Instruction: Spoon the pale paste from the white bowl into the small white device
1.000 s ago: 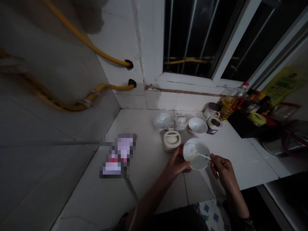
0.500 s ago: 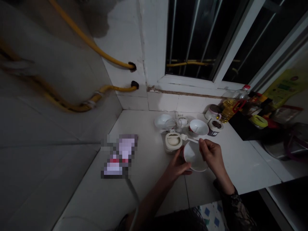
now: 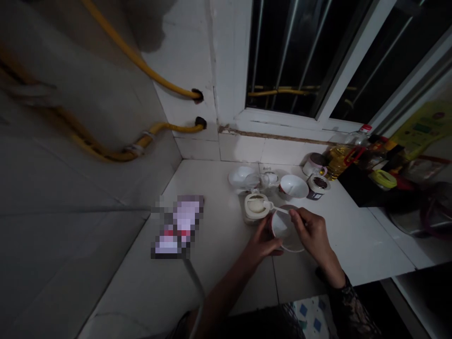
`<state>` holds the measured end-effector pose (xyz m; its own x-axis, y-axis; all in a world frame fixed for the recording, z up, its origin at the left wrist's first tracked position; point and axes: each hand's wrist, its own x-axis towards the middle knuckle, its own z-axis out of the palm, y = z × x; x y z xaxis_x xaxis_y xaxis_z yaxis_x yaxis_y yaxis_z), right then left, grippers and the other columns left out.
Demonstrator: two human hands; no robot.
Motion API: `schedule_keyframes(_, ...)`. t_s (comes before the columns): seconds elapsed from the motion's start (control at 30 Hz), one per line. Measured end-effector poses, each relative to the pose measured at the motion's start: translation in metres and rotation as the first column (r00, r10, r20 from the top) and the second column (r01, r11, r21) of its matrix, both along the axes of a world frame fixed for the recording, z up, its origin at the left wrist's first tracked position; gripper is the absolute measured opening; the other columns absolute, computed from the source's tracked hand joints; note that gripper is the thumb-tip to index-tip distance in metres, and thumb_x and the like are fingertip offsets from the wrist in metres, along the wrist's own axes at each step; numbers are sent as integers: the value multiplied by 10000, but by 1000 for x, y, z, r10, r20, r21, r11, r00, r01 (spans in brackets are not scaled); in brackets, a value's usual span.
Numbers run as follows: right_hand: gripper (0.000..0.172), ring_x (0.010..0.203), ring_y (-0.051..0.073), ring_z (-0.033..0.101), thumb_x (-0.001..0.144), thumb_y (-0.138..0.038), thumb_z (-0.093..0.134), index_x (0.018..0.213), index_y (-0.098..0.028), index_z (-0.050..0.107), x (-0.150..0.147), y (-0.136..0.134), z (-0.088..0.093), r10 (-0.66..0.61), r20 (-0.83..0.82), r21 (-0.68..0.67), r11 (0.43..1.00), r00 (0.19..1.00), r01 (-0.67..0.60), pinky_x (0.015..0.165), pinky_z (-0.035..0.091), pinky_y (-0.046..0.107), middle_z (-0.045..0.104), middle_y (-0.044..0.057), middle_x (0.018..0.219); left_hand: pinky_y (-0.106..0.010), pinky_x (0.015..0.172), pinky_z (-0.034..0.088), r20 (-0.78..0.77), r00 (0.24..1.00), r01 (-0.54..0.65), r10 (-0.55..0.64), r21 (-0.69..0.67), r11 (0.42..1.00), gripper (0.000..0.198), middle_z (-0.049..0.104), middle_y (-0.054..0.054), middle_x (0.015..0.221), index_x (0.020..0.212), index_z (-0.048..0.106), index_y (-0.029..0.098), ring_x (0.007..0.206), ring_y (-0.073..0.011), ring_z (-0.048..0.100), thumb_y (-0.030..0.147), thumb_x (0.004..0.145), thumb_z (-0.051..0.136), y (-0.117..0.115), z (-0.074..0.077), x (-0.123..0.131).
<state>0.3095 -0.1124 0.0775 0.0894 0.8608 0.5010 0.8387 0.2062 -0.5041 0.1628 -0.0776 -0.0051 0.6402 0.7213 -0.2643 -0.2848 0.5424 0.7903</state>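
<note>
White ceramic bowl (image 3: pixel 286 227), glossy glaze, smooth. Spoon (image 3: pixel 278 208) white, smooth, plastic or ceramic, can't tell. Surface (image 3: pixel 353 240) = shiny glazed tile w/ grout lines. Yellow hose (image 3: pixel 141 63) rubbery, semi-matt. Oil bottle (image 3: pixel 337 162) clear glossy plastic. Sleeve (image 3: pixel 349 306) black lace cloth, textured.

A black lace sleeve (image 3: pixel 349 308) with an open net pattern covers the right arm (image 3: pixel 330 256); the left forearm (image 3: pixel 226 289) is bare.
</note>
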Motion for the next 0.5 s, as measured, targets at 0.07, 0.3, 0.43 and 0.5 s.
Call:
schedule_keyframes(0.07, 481, 438, 92, 418, 954, -473, 449, 556, -203, 470, 5, -9, 2, -37, -199, -79, 997, 979, 21, 449, 337, 207, 448, -36, 471, -267, 655, 584, -1, 1000, 2, -2, -3, 1000, 1014, 556, -96, 1356, 1447, 371, 332, 1011, -263, 641, 353, 567, 875, 0, 0, -1)
schedule_keyframes(0.3, 514, 424, 90, 386, 935, -538, 444, 555, -197, 493, 40, -53, 8, -132, -115, -267, 959, 985, 97, 436, 307, 216, 425, -38, 455, -273, 665, 574, 15, 1000, 5, -7, 89, 996, 1026, 547, -92, 1348, 1443, 396, 314, 882, -199, 637, 350, 539, 880, 1, -5, -1)
schedule_keyframes(0.43, 489, 428, 108, 467, 972, -486, 398, 615, -195, 561, 53, -72, 2, -183, 348, -130, 962, 919, 241, 472, 291, 239, 541, -2, 488, -230, 646, 552, 8, 1000, -14, 12, 214, 977, 995, 515, -104, 1380, 1442, 407, 288, 851, -174, 640, 299, 557, 860, -2, -3, -1)
schedule_keyframes(0.5, 498, 440, 123, 519, 991, -456, 361, 621, -197, 569, 52, -78, -2, -194, 478, -72, 963, 857, 258, 482, 289, 252, 588, 23, 511, -212, 648, 548, -19, 1000, -12, 17, 261, 965, 950, 479, -102, 1415, 1440, 409, 288, 883, -172, 634, 273, 591, 834, -5, 1, -2)
